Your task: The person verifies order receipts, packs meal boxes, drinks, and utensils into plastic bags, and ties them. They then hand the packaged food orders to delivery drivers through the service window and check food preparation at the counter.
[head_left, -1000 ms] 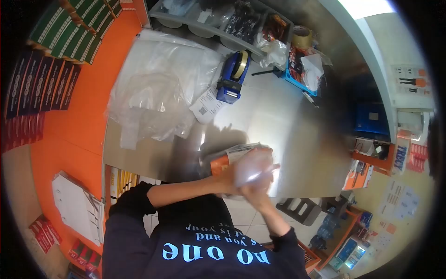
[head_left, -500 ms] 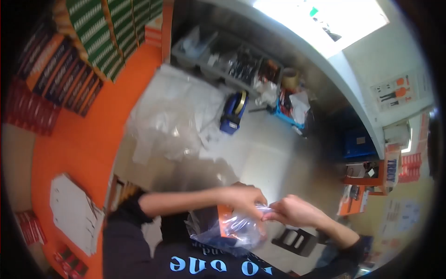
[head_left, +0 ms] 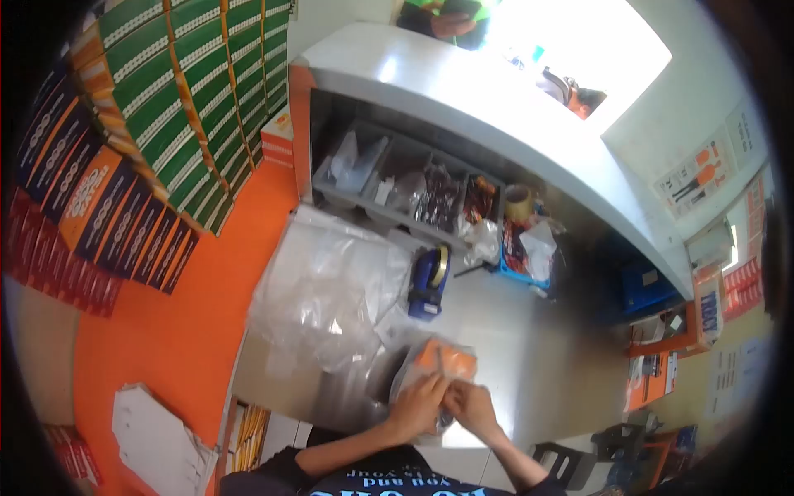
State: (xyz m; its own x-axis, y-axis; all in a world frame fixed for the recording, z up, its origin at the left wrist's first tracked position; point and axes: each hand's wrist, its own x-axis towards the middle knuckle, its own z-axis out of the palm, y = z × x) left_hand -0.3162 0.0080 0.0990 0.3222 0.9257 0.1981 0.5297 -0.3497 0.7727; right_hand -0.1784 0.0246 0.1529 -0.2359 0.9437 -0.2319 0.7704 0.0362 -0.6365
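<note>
A clear plastic bag [head_left: 400, 372] with an orange box [head_left: 451, 357] inside lies on the metal counter [head_left: 529, 355] in front of me. My left hand [head_left: 419, 403] is closed on the gathered plastic near the bag's mouth. Close beside it, my right hand [head_left: 473, 407] is also closed, gripping the same plastic. The hands nearly touch, and they hide part of the bag. Just beyond stands a blue tape dispenser [head_left: 428, 285] with a roll of tape in it.
Clear plastic bags [head_left: 322, 285] are spread on the counter's left. Behind stand a grey divided bin [head_left: 397, 178] and a blue basket [head_left: 528, 279]. Stacked boxes [head_left: 178, 99] line the left orange shelf [head_left: 174, 331]. A person's hands [head_left: 455, 25] show past the high ledge [head_left: 496, 78].
The bag has gone from close to my body out onto the counter, with both hands still on it. My view has tilted up, showing more of the ledge and a person beyond.
</note>
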